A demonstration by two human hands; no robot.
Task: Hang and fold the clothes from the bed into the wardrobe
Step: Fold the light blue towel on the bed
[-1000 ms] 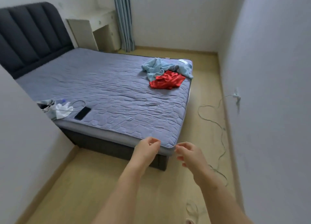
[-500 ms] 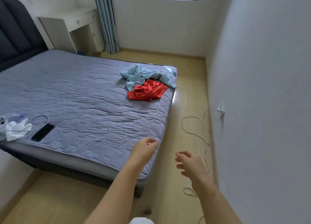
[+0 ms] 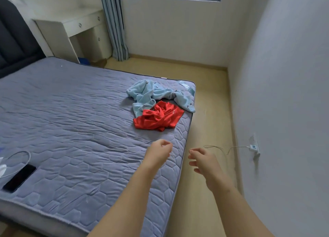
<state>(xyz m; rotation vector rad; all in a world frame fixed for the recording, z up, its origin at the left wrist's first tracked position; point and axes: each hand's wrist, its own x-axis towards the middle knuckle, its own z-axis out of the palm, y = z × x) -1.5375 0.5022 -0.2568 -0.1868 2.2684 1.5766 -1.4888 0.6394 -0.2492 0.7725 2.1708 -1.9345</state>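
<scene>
A crumpled red garment [image 3: 158, 118] lies near the far right corner of the grey quilted bed [image 3: 74, 123]. A light blue garment [image 3: 151, 93] is bunched just behind it and partly under it, one end reaching the bed's right edge. My left hand [image 3: 159, 150] hovers over the mattress a little short of the red garment, fingers loosely curled, holding nothing. My right hand [image 3: 203, 159] is out beyond the bed's right edge over the floor, fingers relaxed and empty. No wardrobe is in view.
A black phone [image 3: 19, 178] with a white cable lies on the bed's near left. A white desk [image 3: 71, 28] and a grey-blue curtain [image 3: 114, 23] stand at the back. A narrow strip of floor runs between bed and right wall, with a plugged charger [image 3: 253, 147] and loose cable.
The view has moved forward along the bed's right side, so the clothes are closer. Both hands stay raised and empty, now further apart.
</scene>
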